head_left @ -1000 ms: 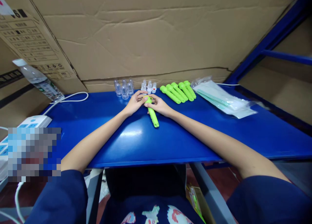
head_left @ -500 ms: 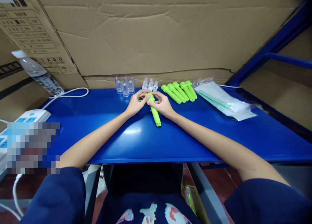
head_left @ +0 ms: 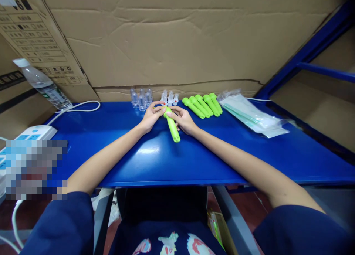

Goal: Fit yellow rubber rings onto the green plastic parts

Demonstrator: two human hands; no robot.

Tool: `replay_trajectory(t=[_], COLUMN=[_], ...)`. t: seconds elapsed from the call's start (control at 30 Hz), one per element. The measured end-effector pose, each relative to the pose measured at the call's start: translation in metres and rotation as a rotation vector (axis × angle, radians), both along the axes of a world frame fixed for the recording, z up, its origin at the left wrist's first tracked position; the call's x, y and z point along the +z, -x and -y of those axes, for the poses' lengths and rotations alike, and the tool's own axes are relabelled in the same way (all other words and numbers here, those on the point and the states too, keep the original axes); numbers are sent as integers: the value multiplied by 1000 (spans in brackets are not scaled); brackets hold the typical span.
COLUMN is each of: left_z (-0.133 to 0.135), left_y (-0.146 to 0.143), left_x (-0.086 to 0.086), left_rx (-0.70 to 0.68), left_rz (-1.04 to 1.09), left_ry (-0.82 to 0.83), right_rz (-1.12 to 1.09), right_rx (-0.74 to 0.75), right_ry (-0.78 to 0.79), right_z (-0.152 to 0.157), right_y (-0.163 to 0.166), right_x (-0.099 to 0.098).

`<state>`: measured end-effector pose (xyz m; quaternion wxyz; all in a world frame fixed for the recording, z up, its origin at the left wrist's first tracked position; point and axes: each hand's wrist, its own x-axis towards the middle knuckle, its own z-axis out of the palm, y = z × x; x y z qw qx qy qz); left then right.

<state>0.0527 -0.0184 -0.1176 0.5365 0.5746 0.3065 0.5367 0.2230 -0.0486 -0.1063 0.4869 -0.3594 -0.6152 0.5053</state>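
Stick [head_left: 173, 129], lime green and round-headed, is grasped near its head by the left hand [head_left: 151, 118] and the right hand [head_left: 186, 121], its tail slanted nearward over the blue table [head_left: 194, 166]. Behind the hands, white-based pieces [head_left: 170, 101] are stood; clear domed pieces [head_left: 142, 101] are grouped to their left, and matching green sticks [head_left: 196, 109] are laid rightward, beside a plastic packet [head_left: 249, 112].

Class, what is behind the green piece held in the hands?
Behind the green piece, small clear-topped, white-based parts stand on the blue table, before a cardboard wall. The left hand and right hand partly hide the piece's far end; whatever their fingers cover cannot be seen.
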Motion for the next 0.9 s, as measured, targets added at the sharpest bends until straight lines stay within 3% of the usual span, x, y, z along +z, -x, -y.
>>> replay_trajectory(t=[0.3,0.47,0.57,0.9], left_z=[-3,1,2,-6], left_y=[1,-1,0,7], left_x=[-4,0,3,4], left_rx=[-18,-14,66,155], left_rz=[34,75,33,-26], left_ry=[44,-17,-81,-164], right_rz=[-51,-152,-133,-62], right_rx=[32,195,192,136], right_ry=[19,205,275,120], right_z=[-6,-4,-4,4], right_y=[-1,1,1,4], right_x=[-8,-8,-6,-2])
